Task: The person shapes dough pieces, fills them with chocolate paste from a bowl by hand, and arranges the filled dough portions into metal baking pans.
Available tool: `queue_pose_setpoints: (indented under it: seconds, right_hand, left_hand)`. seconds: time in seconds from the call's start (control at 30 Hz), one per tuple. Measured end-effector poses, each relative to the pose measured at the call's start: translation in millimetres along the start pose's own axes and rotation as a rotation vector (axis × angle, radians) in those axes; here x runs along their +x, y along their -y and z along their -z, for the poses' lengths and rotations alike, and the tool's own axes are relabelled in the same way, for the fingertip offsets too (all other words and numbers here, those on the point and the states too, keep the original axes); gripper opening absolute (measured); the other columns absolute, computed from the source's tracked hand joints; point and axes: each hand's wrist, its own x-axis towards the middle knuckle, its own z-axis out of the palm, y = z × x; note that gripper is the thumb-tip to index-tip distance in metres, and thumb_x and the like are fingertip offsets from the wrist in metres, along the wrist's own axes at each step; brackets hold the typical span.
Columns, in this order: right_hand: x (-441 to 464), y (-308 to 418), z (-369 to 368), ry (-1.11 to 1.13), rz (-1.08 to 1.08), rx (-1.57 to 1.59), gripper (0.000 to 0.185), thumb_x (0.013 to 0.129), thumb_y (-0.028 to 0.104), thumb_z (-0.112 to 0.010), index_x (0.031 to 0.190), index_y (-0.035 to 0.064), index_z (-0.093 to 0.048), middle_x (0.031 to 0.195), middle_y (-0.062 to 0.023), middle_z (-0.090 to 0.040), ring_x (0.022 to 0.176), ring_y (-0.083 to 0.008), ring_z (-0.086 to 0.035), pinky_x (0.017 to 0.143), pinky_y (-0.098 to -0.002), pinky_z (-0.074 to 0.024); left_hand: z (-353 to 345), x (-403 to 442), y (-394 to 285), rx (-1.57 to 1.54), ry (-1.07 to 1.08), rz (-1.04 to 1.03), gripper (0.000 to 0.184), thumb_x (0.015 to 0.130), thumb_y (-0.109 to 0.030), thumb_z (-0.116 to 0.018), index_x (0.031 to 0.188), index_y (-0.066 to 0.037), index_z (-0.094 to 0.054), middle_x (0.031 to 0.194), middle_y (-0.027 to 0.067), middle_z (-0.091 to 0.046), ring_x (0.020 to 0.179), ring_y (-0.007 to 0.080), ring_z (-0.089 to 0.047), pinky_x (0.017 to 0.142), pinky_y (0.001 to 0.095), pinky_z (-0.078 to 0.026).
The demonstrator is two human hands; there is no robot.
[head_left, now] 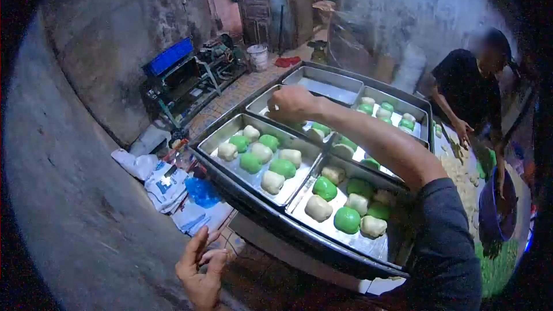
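Note:
My right hand (291,103) reaches across the metal trays with its fingers curled, over the middle-left tray (251,103); whatever is in its grip is hidden. Low in the view, my left hand (201,273) is raised beside the trays, fingers apart, holding nothing. White and green dough balls stand in the front left tray (216,129), among them a green ball (250,163). The front right tray (296,204) holds more, including a white ball (318,208). Further dough pieces (383,114) sit in the back right tray, and some lie partly behind my right forearm.
At the right, a co-worker (469,80) leans over a table with dough pieces (461,175) and a purple basin (489,204). A machine with a blue top (168,57) and a white bucket (258,57) stand behind. Plastic bags (167,184) lie left of the trays, near the wall.

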Motion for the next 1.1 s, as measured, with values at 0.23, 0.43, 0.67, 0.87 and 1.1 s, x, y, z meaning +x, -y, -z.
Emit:
queue_pose_setpoints:
  seconds: [0.23,0.43,0.67,0.87,1.1]
  right_hand:
    - [-28,-5,45,-0.162,0.009,-0.008,0.036,0.084,0.039,-0.059,0.072,0.007,-0.07,0.075,-0.0163,-0.068,0.076,-0.0363,-0.068,0.069,-0.0494,-0.0543]
    - [-227,-14,156,-0.412,0.21,-0.319,0.025,0.096,0.024,-0.053,0.095,0.002,-0.065,0.085,-0.0141,-0.068,0.068,-0.0268,-0.064,0.062,-0.0391,-0.0531]
    - [-584,22,122,-0.341,-0.585,-0.007,0.025,0.092,0.025,-0.061,0.105,0.0037,-0.066,0.084,-0.0126,-0.067,0.07,-0.0224,-0.065,0.066,-0.0346,-0.0507]
    - [-801,92,-1,-0.243,-1.389,0.367,0.033,0.089,0.034,-0.061,0.102,0.0044,-0.068,0.086,-0.0201,-0.067,0.084,-0.0371,-0.065,0.074,-0.0424,-0.0502]
    - [-838,119,-92,-0.435,-1.556,0.276,0.038,0.085,0.031,-0.065,0.111,0.004,-0.062,0.102,-0.0165,-0.065,0.089,-0.036,-0.064,0.074,-0.045,-0.0511]
  left_hand:
    - [-27,-22,-21,-0.064,0.101,-0.2,0.053,0.083,-0.013,-0.069,0.13,0.004,-0.051,0.11,0.023,-0.064,0.088,0.0257,-0.067,0.073,0.0328,-0.056]
    - [-44,-54,-38,-0.383,0.982,-0.631,0.065,0.083,-0.021,-0.073,0.136,0.003,-0.044,0.113,0.0233,-0.064,0.09,0.0317,-0.068,0.07,0.0364,-0.058]
    - [-188,-131,-66,-0.416,1.911,-0.55,0.048,0.09,-0.007,-0.066,0.134,0.002,-0.05,0.103,0.0155,-0.069,0.08,0.0248,-0.07,0.072,0.0308,-0.055]
    - [-308,-265,-58,0.183,1.674,-0.024,0.053,0.08,-0.016,-0.076,0.127,0.001,-0.057,0.099,0.0191,-0.071,0.084,0.0209,-0.071,0.073,0.0302,-0.054]
    - [-427,-363,-11,0.299,1.519,-0.266,0.041,0.086,-0.017,-0.07,0.125,-0.008,-0.06,0.104,0.0139,-0.07,0.085,0.0203,-0.07,0.068,0.0316,-0.054]
